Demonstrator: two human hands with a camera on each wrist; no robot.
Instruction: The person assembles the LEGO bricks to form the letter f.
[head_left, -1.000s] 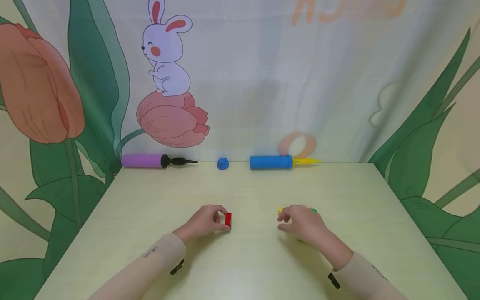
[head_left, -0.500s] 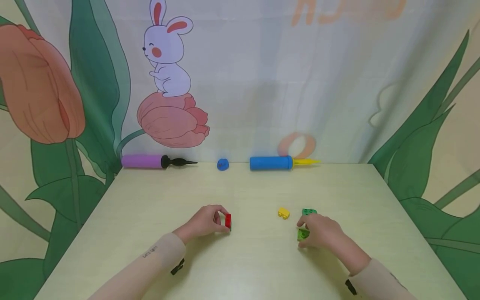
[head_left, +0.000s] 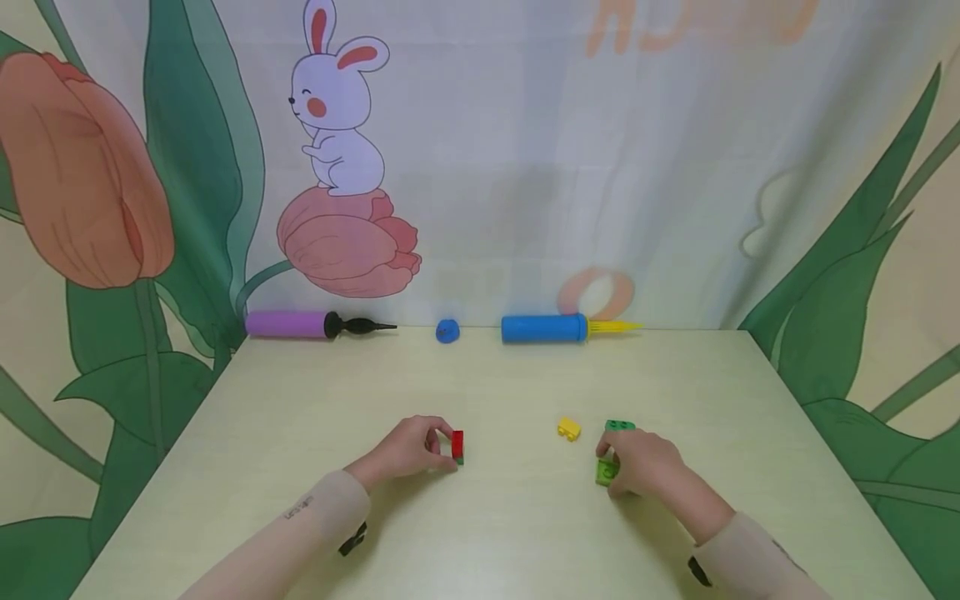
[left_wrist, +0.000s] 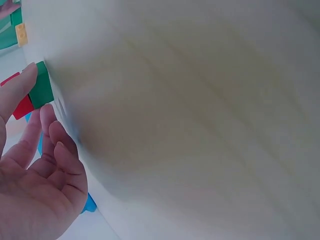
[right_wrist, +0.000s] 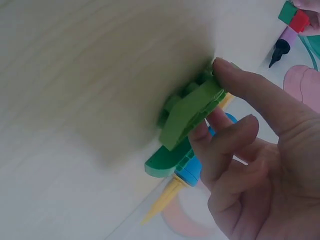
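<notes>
In the head view my left hand [head_left: 408, 447] pinches a red toy brick [head_left: 457, 442] with a green brick [left_wrist: 42, 87] joined beneath it, between thumb and fingers at the table. My right hand [head_left: 651, 468] has thumb and fingers at opposite ends of a light-green brick [head_left: 606, 472]. The right wrist view shows that brick's studs facing the tabletop. Just behind it sits a darker green brick [head_left: 619, 425] with a rounded end, studs up. A small yellow brick [head_left: 568, 428] lies between the hands, nearer the right one, untouched.
Along the table's far edge lie a purple hand pump [head_left: 288, 324] with a black nozzle, a small blue round object [head_left: 447, 331] and a blue hand pump [head_left: 543, 328] with a yellow nozzle. A printed curtain [head_left: 480, 167] hangs behind the pale table [head_left: 495, 533].
My right hand has moved right and nearer, from beside the yellow brick to the light-green brick, which it now grips. The yellow and darker green bricks came into fuller view. My left hand stays put.
</notes>
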